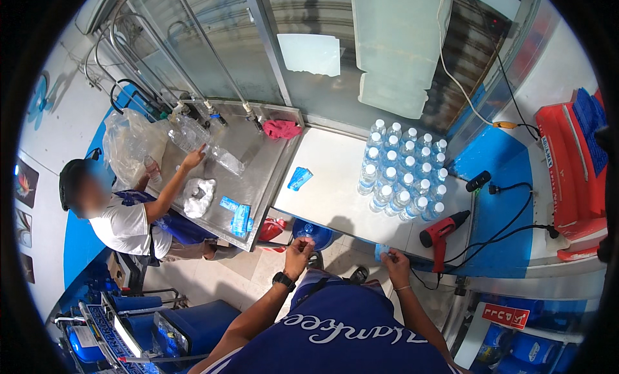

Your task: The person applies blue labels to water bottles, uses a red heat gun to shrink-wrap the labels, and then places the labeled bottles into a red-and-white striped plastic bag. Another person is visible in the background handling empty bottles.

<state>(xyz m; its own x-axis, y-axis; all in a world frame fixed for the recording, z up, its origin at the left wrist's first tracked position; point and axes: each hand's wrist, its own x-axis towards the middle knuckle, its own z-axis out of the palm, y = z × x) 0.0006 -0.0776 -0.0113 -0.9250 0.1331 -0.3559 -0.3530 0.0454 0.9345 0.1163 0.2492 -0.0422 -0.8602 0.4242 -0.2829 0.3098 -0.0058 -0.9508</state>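
Note:
In front of my waist, my left hand is closed with its fingertips together; whatever is between them, if anything, is too small to make out. A small blue label sits in the pinched fingers of my right hand, just off the near edge of the white table. Farther left on this table lie more blue labels. Several clear capped water bottles stand upright in rows on its right half. A red heat gun rests by the table's right corner.
At left, a co-worker reaches over a metal sink table among clear bottles. It also bears blue labels, a white cloth and a pink cloth. Black cables hang at right; blue containers stand behind left.

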